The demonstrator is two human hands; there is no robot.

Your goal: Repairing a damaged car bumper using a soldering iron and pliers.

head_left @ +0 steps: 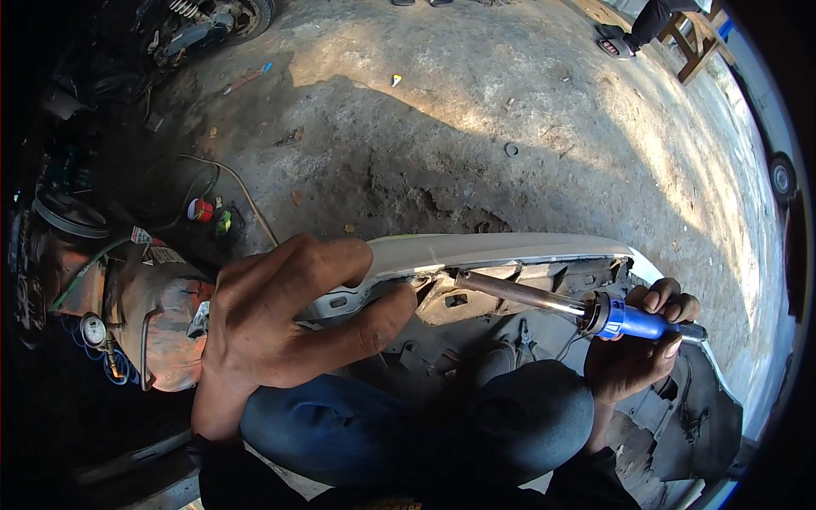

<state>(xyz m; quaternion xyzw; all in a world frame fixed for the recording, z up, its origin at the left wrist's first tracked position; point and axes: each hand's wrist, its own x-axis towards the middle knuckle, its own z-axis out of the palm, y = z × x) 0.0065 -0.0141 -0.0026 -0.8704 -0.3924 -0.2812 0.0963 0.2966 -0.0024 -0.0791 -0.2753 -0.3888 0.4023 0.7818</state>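
Head view: right hand (639, 361) closed snugly around the handle of a blue soldering iron (605, 315), with metal shaft pointing left toward the opposite fingers. To the left, left hand (293, 314) arched over one end of a long white panel (501, 244), bumper-like in shape; forefinger and thumb set visibly apart, with part of the panel showing between; firm grip or light touch impossible to tell. Tip of the shaft just right of the left thumb tip, near the ribbed inner edge; contact too fine to make out.

Step in hand, by judgement: working the tip at that inner edge, with support from the left. Next move likely to call for a steady right wrist, a still panel, and left thumb kept clear of the possibly hot shaft.

Nearer the body, between both sets of fingers: bent knees (531, 416), with pliers (525, 337) just ahead. Left of the left fingers: orange tank (174, 310) and round gauge (93, 330). Beyond those fingertips: red tin (201, 210) and, farther off, motorbike (200, 38). Well beyond the right fingers: sandalled foot (614, 41) near a wooden bench (697, 58).
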